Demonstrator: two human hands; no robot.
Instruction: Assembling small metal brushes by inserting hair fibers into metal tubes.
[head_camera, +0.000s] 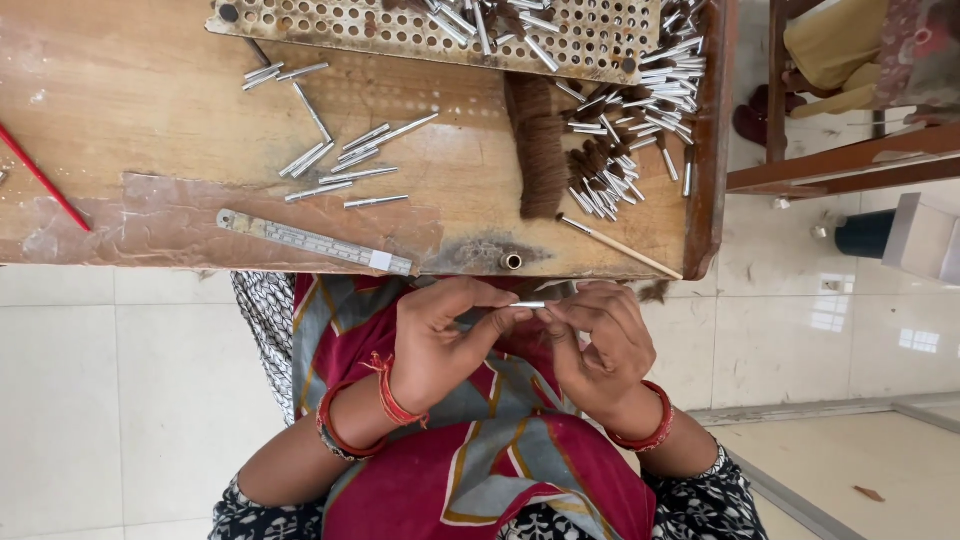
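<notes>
A small silver metal tube (528, 305) is pinched between the fingertips of both hands, held level just below the near edge of the bench (130, 130) and above the person's lap. The left hand (440, 340) has its fingers (500, 320) closed on the tube's left end, thumb and forefinger meeting around it. The right hand (600, 345) grasps the other end in the same way, its fingers curled inward. Both wrists carry red bangles, and the left wrist also has a red thread tied around it. The lap is covered in red, grey and gold patterned cloth.

On the worn wooden bench just beyond the hands, a metal ruler (315, 242) lies flat near the edge. Next to it, a small round brass-coloured ring (511, 261) sits at the edge. Farther back, a loose scatter of thin silver tubes (340, 160) lies left of centre. A bundle of dark brown bristle (541, 145) lies upright in the middle, and to its right is a dense pile of tubes (640, 110), some with brown tufts in them. A thin wooden stick (620, 248) lies slanted near the right corner. A perforated tray (400, 25) runs along the far side, holding more tubes. A red stick (42, 178) lies at the left edge. The floor is pale tile.
</notes>
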